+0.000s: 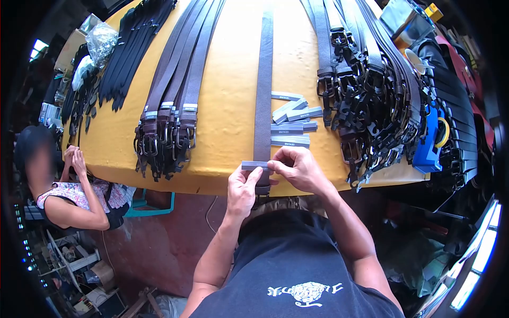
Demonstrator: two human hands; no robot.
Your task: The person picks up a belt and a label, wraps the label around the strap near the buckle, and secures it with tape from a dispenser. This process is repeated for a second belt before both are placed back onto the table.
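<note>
A dark brown leather belt (pixel 263 90) runs straight up the table from the front edge, where its near end lies between my hands. Across it sits a grey paper label strip (pixel 254 165). My left hand (pixel 243 192) is closed on the belt and strip, thumb on top and fingers underneath. Thumb and forefinger of my right hand (pixel 300 169) pinch at the strip's right end. Beside the belt, several loose grey-and-white label strips (pixel 298 115) printed "GENUINE" lie in an overlapping pile.
Banded brown belts (pixel 180 69) with buckles lie left; a thick heap of buckled belts (pixel 371 69) lies right. Black straps (pixel 132 53) are at far left. A blue tape dispenser (pixel 426 143) stands at the right edge. A co-worker (pixel 69 196) sits at left near a green stool (pixel 154 204).
</note>
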